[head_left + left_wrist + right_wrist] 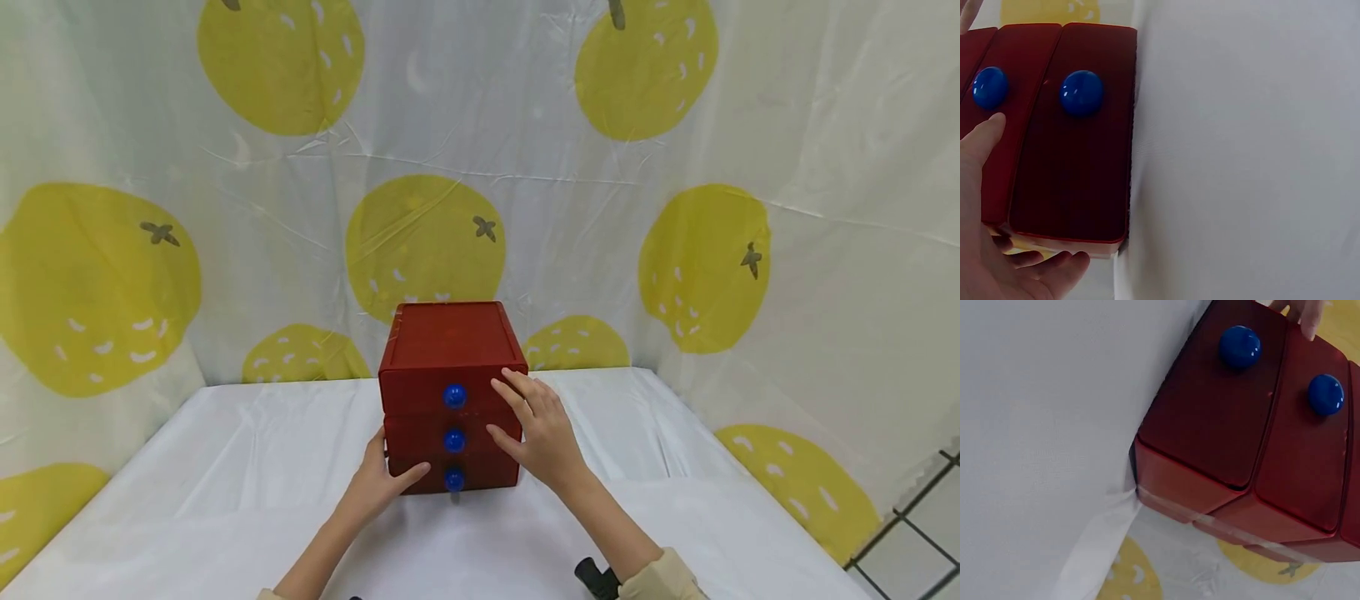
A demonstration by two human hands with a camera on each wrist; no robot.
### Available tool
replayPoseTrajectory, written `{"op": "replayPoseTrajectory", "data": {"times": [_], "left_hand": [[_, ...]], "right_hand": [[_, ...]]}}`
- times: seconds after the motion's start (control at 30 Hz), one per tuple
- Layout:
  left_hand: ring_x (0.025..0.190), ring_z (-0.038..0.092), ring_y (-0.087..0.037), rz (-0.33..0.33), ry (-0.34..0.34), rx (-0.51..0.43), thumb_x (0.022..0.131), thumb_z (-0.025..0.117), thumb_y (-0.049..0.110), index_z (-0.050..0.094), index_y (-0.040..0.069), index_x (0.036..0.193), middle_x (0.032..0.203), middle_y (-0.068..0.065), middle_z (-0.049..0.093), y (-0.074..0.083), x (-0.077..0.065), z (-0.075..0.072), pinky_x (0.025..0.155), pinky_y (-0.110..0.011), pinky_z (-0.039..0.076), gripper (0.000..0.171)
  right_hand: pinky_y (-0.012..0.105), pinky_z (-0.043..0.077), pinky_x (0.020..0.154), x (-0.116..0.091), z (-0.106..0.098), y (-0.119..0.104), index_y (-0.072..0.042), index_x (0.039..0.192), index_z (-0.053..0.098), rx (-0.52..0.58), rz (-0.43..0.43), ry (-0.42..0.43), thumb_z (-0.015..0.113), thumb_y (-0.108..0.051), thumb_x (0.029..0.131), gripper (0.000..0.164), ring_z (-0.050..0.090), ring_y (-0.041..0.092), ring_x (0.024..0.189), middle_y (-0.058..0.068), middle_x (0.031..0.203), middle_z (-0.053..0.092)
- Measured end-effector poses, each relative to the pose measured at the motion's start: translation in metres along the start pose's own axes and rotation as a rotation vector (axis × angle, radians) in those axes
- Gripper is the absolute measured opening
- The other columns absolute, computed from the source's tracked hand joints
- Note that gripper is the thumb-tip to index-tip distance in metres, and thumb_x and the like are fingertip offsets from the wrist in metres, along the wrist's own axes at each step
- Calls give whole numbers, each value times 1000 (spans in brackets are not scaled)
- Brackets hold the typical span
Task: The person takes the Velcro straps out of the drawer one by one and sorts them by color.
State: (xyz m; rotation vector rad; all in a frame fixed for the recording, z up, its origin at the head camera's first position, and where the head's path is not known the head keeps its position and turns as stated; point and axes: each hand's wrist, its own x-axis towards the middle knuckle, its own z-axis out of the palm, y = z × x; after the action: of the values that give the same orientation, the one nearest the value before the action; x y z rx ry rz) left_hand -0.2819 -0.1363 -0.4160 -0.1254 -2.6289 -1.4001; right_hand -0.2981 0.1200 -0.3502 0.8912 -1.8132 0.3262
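Drawer unit [420,400] framed! Left hand [377,482] spread at its left edge, right hand [543,430] loosely fanned by its right; even pressure looks best.

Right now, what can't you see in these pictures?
Inside the red three-drawer cabinet: every view, drawer fronts hide it.
Its back: head view, its body hides it.
Black object: head view, bottom edge and right sleeve hide part; can't name it.
Most of the right hand: left wrist view, cut off at top left.
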Motion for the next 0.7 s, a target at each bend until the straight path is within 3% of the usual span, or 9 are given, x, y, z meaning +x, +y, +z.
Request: {"op": "replayPoseTrajectory", "data": {"times": [0.23, 0.47, 0.7], "left_hand": [[124, 39, -33, -11, 41, -45, 76, 63, 55, 15, 7, 144, 141, -16, 32, 4, -1, 8, 97, -53, 39, 96], [122, 40, -30, -33, 101, -108, 77, 62, 55, 19, 9, 142, 139, -12, 35, 3, -3, 0, 96, -48, 42, 91], [123, 39, -29, 9, 110, -200, 79, 63, 50, 22, 13, 141, 140, -10, 36, 5, 0, 4, 98, -48, 42, 84]], "right_hand": [[42, 40, 96, 0, 2, -5, -7, 125, 51, 17, -4, 1, 47, -43, 91, 49, 45, 24, 116, 11, 129, 48], [38, 45, 93, 3, 14, -15, -8, 127, 49, 24, -32, -13, 59, -35, 86, 49, 47, 22, 115, 10, 130, 47], [35, 47, 92, 4, 16, -17, -9, 127, 49, 1, -30, -16, 63, -33, 84, 51, 48, 22, 114, 9, 130, 47]]}}
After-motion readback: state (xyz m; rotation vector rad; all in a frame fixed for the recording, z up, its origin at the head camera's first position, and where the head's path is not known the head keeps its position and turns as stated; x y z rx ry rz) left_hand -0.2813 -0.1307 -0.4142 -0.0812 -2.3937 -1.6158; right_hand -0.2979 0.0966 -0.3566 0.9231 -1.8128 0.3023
